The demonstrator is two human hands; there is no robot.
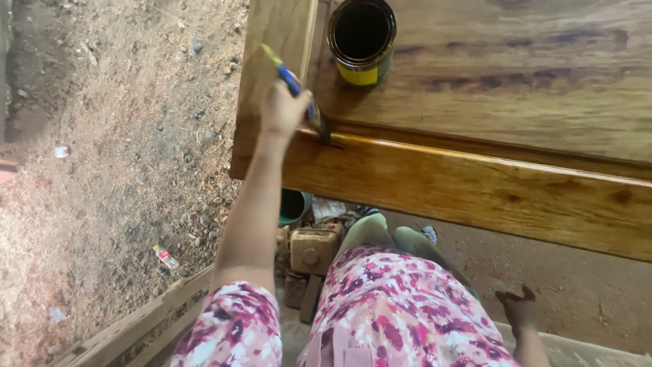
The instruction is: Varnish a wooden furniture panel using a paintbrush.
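Note:
My left hand point(282, 109) grips a paintbrush point(299, 92) with a blue and yellow handle. Its dark bristles touch the glossy, wet-looking edge of a large wooden panel point(475, 183), near the panel's left end. An open tin point(361, 39) of dark liquid with a yellow label stands on the panel's flat top, just above and right of the brush. My right hand point(517, 307) hangs low at the lower right, stained dark, fingers loosely apart, holding nothing. I wear a pink floral garment.
Dry dirt ground with stones and litter spreads to the left, including a small plastic bottle point(165, 257). Under the panel sit a teal pot point(293, 206) and a brownish boxy object point(314, 248). A wooden plank point(129, 326) runs along the lower left.

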